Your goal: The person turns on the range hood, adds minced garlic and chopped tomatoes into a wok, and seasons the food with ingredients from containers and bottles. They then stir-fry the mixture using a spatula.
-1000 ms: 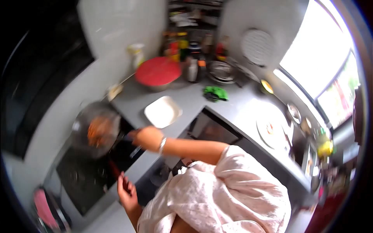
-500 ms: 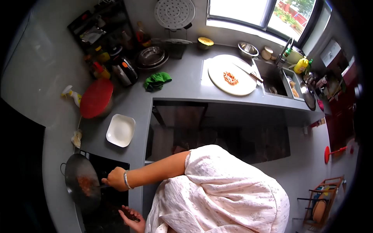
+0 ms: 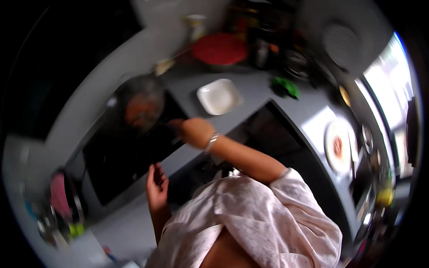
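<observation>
The dark wok (image 3: 142, 85) sits on the black cooktop (image 3: 118, 172), with reddish-brown food (image 3: 139, 110) inside. My right hand (image 3: 197, 132), with a silver bracelet (image 3: 212, 142) at the wrist, is closed around the wok's handle, which is mostly hidden and blurred. Beside the cooktop's front edge, my left hand (image 3: 157, 185) is raised with its fingers curled. It seems to hold a dark-handled cooking utensil, though the far end is lost against the black glass. A white square dish (image 3: 220, 97) lies on the counter just beyond my right hand.
A red-topped bowl (image 3: 220, 49) stands behind the dish, near a spray bottle (image 3: 196, 27). On the counter lie a green cloth (image 3: 285, 87) and, farther right, a round white cutting board (image 3: 333, 149) with chopped red food. A pink item (image 3: 59, 196) stands at left.
My view has swung left towards the cooktop, blurring the picture, so the wok and dish appear higher and farther right. My right hand stays at the wok handle; more of my left forearm shows.
</observation>
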A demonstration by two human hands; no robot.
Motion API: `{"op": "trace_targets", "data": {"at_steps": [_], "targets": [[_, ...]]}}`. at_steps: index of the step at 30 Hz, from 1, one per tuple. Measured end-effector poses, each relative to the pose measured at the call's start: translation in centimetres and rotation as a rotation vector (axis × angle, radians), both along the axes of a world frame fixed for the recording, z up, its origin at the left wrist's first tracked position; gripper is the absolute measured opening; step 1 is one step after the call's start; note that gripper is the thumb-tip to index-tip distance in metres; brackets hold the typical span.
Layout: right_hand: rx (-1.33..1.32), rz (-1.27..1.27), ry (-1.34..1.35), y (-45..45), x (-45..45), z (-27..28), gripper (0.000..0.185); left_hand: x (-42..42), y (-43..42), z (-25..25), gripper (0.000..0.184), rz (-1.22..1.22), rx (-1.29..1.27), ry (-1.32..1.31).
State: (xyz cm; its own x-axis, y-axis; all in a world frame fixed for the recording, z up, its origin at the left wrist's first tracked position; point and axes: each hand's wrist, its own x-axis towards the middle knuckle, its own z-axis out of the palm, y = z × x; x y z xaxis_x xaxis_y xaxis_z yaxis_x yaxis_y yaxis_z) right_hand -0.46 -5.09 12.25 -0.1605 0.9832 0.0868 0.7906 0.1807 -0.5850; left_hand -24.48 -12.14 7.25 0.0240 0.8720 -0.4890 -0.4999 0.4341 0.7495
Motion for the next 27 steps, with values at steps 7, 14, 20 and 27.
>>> {"op": "trace_targets", "data": {"at_steps": [7,14,20,27], "targets": [[0.076,0.042,0.061,5.2,-0.7,1.5,0.039,-0.2,0.8,-0.5,0.034,0.069,-0.046,-0.137],[0.081,0.148,-0.103,5.9,-1.9,1.0,0.037,0.0,0.4,-0.3,0.030,0.098,-0.021,-0.176],[0.050,0.250,-0.190,3.3,2.4,7.0,0.034,-0.3,0.7,-0.8,0.028,0.075,0.004,-0.218],[0.175,0.312,-0.345,3.9,4.4,7.7,0.031,-0.2,0.7,-0.7,0.029,0.081,0.027,-0.228]]}}
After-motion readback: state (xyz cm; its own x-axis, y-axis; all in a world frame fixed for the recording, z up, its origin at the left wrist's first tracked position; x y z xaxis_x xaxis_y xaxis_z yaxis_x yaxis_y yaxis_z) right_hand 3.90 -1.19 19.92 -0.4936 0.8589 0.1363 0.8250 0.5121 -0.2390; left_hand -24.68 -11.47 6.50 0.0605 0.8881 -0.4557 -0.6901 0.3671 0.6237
